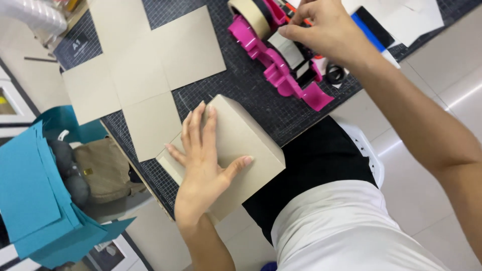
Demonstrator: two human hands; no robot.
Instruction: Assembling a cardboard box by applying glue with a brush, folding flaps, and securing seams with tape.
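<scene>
Two bare hands are at work over a dark gridded cutting mat. Nearest, the left hand lies flat with its fingers spread on top of a folded grey cardboard box, the thumb stretched out to one side across the top face; it presses down and clasps nothing. That box sits at the near edge of the mat, just above the person's lap, where a black garment meets a white one. Beside the box, farther along the mat, lies a flat cross-shaped cardboard cutout, one of its flaps touching the box's far side. Beyond the box, the right hand reaches across to a bright pink tape dispenser loaded with a roll of beige tape; thumb and forefinger are pressed together, pinching the free end of the tape at the dispenser. Off the mat to the left, a stack of teal paper sheets rests beside a tan bag.
</scene>
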